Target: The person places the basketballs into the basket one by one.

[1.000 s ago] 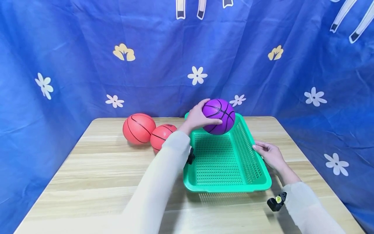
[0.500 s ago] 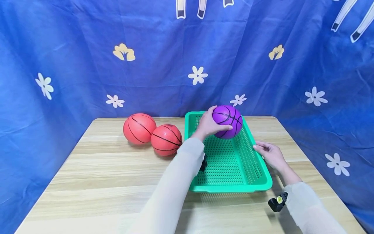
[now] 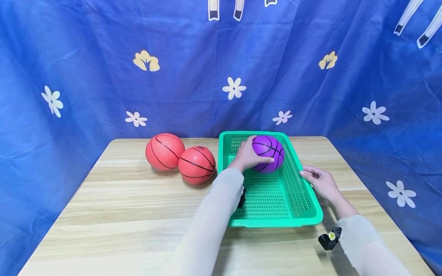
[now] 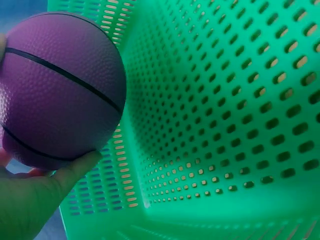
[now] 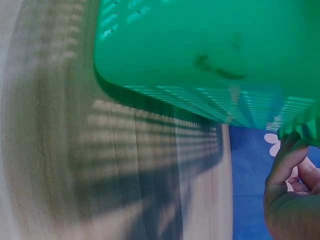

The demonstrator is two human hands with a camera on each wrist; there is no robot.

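My left hand [image 3: 247, 155] grips a small purple basketball [image 3: 268, 153] from its left side, thumb across the front. The ball is at the far end of a green perforated plastic basket [image 3: 272, 222], below the level of the far rim in the head view. In the left wrist view the thumb [image 4: 75, 175] lies along the ball's lower edge, with the basket's floor and walls beside it. At the basket's right side, my right hand [image 3: 321, 184] pinches the rim between thumb and fingers; the right wrist view shows the fingertips right at that rim.
Two red basketballs, a left one [image 3: 165, 151] and a nearer one [image 3: 197, 165], sit side by side left of the basket on the wooden table [image 3: 121, 214]. A blue patterned cloth [image 3: 186, 76] hangs behind and at both sides.
My left hand has carried the purple basketball right and then down into the basket, uncovering the nearer red ball. The right hand has kept its hold on the rim.
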